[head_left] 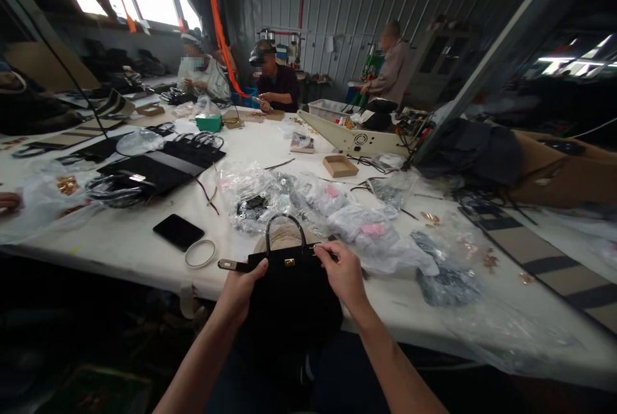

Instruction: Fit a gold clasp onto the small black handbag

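Gripping black handbag (292,285), lower half hidden

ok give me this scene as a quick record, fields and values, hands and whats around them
setting: workshop, long white table
left hand: grips the left side of a black handbag at the table edge, thumb by its strap tab
right hand: pinches the bag's top strap at the right
bag detail: gold clasp, arched handle upright
near left hand: black phone, white ring
behind bag: clear plastic bags of parts
others: two seated people at the far end, one standing person
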### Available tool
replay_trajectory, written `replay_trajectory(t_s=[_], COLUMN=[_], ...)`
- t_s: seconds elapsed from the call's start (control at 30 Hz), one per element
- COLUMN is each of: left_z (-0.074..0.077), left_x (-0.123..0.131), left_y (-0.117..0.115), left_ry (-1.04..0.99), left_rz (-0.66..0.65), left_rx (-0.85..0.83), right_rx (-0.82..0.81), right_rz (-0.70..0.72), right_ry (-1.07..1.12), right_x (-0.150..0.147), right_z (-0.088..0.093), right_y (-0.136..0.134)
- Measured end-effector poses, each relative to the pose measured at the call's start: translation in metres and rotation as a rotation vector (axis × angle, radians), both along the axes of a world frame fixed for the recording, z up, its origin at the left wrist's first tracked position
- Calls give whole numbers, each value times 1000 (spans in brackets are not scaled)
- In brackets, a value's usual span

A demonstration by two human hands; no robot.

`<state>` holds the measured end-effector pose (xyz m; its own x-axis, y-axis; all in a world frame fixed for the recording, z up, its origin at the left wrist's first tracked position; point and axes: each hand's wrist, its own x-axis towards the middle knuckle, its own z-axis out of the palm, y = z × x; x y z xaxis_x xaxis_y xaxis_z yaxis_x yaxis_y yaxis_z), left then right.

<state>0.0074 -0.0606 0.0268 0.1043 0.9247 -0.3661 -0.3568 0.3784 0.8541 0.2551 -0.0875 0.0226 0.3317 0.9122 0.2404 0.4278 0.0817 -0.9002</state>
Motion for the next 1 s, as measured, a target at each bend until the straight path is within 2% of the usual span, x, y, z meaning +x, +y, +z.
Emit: replay_trajectory(t_s=[0.1, 0.2, 0.43, 0.67, 0.83, 1.0], left_z=[-4, -8, -5, 6, -2, -8], left_x=[3, 3, 4, 9, 8, 6], left_y=[-3, -6, -10, -17, -20, -21], left_ry=[14, 43, 162, 117, 147, 207], left_rz=[-4, -11, 4, 6, -9, -59], left_rx=[37, 57, 145, 134, 194, 280], right_rx=[-121, -126, -64, -16, -27, -118], right_rz=[14, 30, 38, 49, 75, 110], right_ry=[35, -3, -193, -259, -289, -370], right_x=[20, 28, 22, 16, 16, 12], right_z=[1, 1, 8, 8, 6, 9], right_y=[11, 13, 7, 4, 3, 12])
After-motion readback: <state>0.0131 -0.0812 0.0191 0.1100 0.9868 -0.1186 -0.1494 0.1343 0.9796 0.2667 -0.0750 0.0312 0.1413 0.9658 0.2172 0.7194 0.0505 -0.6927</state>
